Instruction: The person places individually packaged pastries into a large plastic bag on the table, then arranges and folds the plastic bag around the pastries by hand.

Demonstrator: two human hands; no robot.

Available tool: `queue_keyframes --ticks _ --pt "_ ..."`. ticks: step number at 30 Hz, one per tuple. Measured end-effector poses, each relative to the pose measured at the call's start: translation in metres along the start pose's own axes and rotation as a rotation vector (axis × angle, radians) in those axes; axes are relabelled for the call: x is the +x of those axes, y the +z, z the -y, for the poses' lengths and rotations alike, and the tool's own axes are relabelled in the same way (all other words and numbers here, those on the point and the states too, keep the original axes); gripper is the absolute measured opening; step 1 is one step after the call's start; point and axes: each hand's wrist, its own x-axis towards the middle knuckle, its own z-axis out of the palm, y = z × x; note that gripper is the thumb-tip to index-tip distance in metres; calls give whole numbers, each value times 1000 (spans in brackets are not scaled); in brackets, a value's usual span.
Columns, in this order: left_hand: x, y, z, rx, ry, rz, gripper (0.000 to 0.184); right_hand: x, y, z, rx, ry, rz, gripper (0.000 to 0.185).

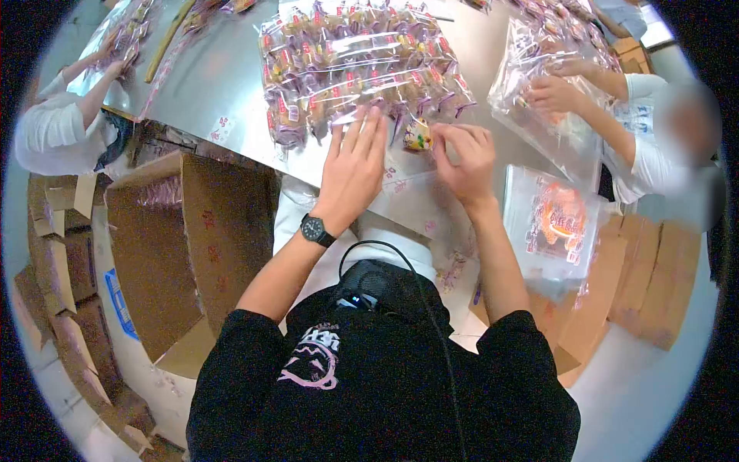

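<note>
Rows of small snack packs in clear wrappers with red labels (354, 58) lie on the metal table in front of me. My left hand (356, 162), with a black watch on the wrist, stretches its fingers flat against the near edge of these packs. Just right of it is a small packet with a colourful print (418, 137). My right hand (466, 162) has its fingers curled in a pinch at the right edge of this packet. Exactly how much of it the fingers grip is hidden.
A co-worker at the right handles a clear plastic bag (531, 115); another works at the left edge. A stack of printed plastic bags (550, 223) lies by my right forearm. Open cardboard boxes (223, 231) stand left of me and at the right. The metal table (208, 85) ends before my waist.
</note>
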Motion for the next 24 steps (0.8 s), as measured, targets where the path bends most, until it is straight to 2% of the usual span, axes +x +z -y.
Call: queue_keyframes --ticks 4,7,10,11,14,17,18,20,21,24 --pt "-20 -6 14 -169 -12 -154 45 7 5 0 45 -90 40 26" --pt "-28 -16 21 -184 -14 -207 37 13 15 20 -27 3 160 33" --pt "-39 -26 28 -187 -22 -220 37 -7 27 25 -137 46 336 40" --pt "-41 -28 32 -136 -35 -257 35 -12 22 25 -93 -1 302 43" --pt "-38 -33 48 -86 -94 -329 35 -25 -4 25 63 144 100 44" --pt "-16 -38 57 -9 -196 -305 43 -13 -40 7 35 551 -66 43" --pt "-4 -35 60 23 -228 -306 46 -12 -47 -6 34 620 -72 44" --pt "-1 -20 80 91 -268 -127 52 -15 -59 -31 46 753 -56 46" --pt "-6 -10 93 36 -279 -153 53 -13 -62 -41 -71 651 -19 47" --pt "-4 -7 97 67 -269 -222 52 6 -55 -66 -57 627 -40 50"
